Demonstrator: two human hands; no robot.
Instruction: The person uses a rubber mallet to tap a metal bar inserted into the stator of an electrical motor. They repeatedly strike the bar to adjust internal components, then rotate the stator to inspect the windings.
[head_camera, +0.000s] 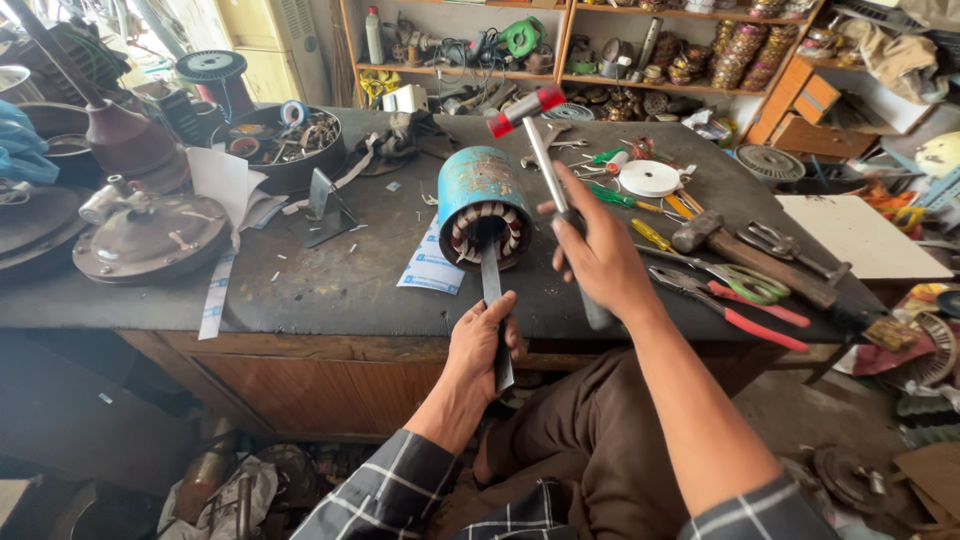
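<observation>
Checked sleeves framed both hands: left hand (482, 345) clenched a flat bar (494, 300) poking into the blue motor shell (484, 205), while right hand (600, 255) gripped a raised hammer (548, 150), poised above it.

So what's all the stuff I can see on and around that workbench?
motor casing: one, blue, bench middle, on its side
flat bar: one, dark, one end in the casing
hammer: one, red head, raised over the bench
mallet: one, wooden handle, bench right
pliers: one, red handles, bench right
tape roll: one, white, bench back
round cover: one, brown, bench left
shelves: wooden, full, behind
left hand: grip on the flat bar
right hand: grip on the hammer
</observation>
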